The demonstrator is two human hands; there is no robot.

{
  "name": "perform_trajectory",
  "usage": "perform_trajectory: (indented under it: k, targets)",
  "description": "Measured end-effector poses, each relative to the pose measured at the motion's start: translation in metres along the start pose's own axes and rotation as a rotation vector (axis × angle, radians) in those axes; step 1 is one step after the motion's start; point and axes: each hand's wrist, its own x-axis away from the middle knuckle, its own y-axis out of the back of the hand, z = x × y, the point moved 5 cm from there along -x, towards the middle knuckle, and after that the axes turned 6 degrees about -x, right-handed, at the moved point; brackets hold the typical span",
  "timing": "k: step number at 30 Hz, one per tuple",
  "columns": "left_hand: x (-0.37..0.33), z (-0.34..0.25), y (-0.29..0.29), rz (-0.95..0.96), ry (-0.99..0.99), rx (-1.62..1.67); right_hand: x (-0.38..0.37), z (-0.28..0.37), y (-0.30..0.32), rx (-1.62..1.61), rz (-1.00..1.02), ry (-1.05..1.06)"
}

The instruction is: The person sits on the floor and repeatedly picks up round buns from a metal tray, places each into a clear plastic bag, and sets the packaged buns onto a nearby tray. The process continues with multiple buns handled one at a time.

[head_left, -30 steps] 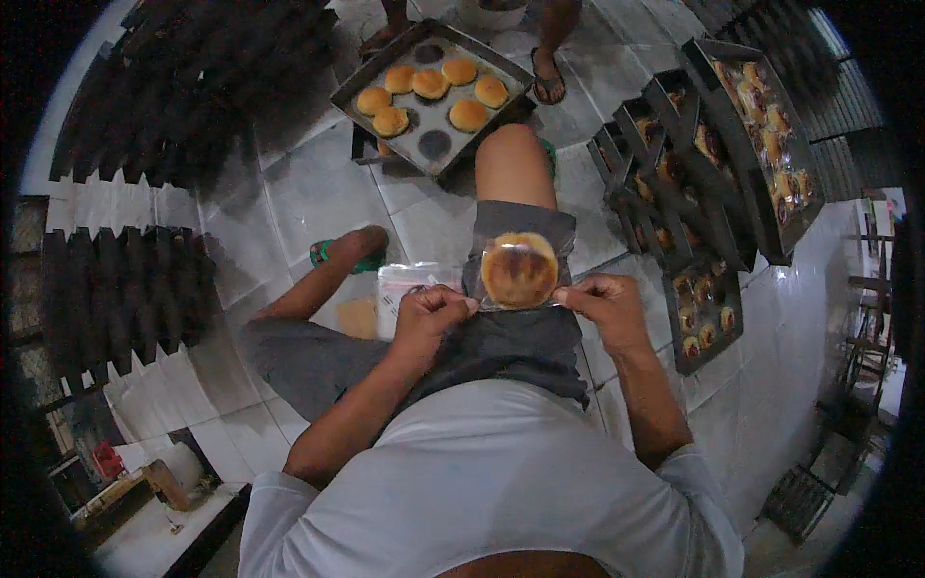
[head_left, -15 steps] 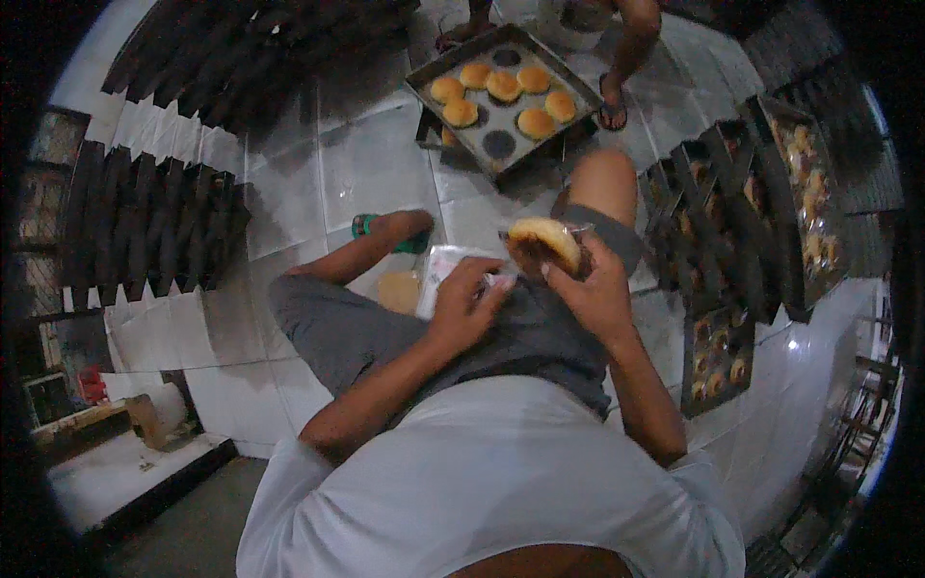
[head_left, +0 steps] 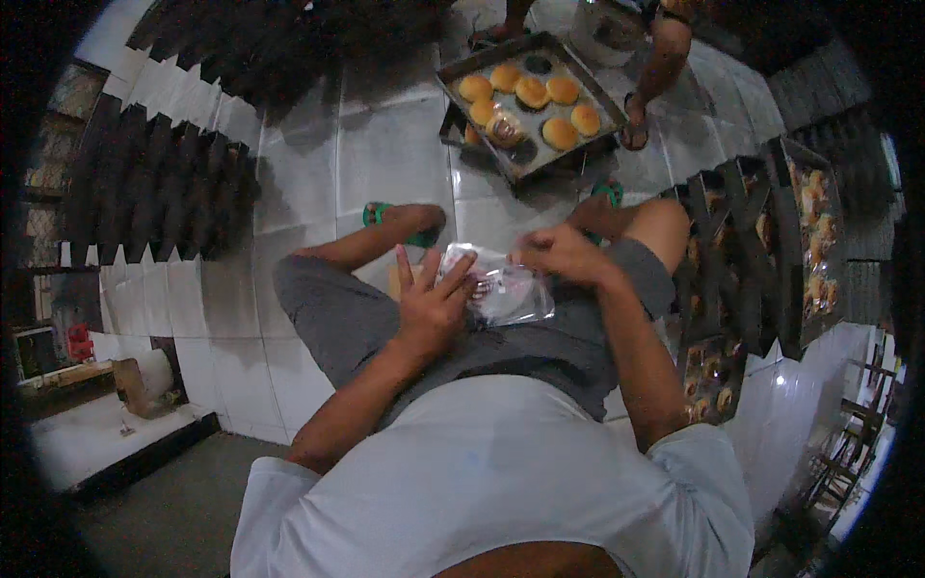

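Head view, left grip: the left hand (head_left: 431,306) stood open, fingers spread, fingertips over the left edge of the plastic; nothing was clasped in it.
Right grip: the right hand (head_left: 566,258) had its fingers bunched at the plastic's far right edge; whether they had pinched it could not be told.
Clear plastic bag (head_left: 515,297): lay shiny and creased between the two hands, over the lap of the grey shorts (head_left: 337,313).
Green sandals (head_left: 425,238): were on the person's feet, beyond the lap.
Square metal tray (head_left: 564,162): sat tilted over another, past the feet, bearing round golden buns (head_left: 559,133).
Film-wrapped bun (head_left: 505,129): lay in that tray, near its left side, beside an unwrapped one.
Co-worker's foot (head_left: 633,133): rested, sandalled, just right of the tray.
Right-hand trays (head_left: 785,236): overlapped in a dark group, holding wrapped pastries (head_left: 817,241).
Floor (head_left: 390,135): was pale tile.
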Motion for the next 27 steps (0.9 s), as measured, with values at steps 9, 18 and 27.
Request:
perform_trajectory:
  k: [9,18,27]
  targets:
    - [-0.022,-0.009,-0.012,0.007,1.236,1.835,0.020,0.062,-0.033,-0.920,-0.427,0.230]
    - [0.012,0.162,-0.032,-0.333,1.272,0.881,-0.178,0.052,0.032,-0.018,0.207,0.008]
    - [0.069,0.182,0.031,-0.194,1.734,1.143,-0.324,-0.190,0.286,0.350,-0.883,-0.337]
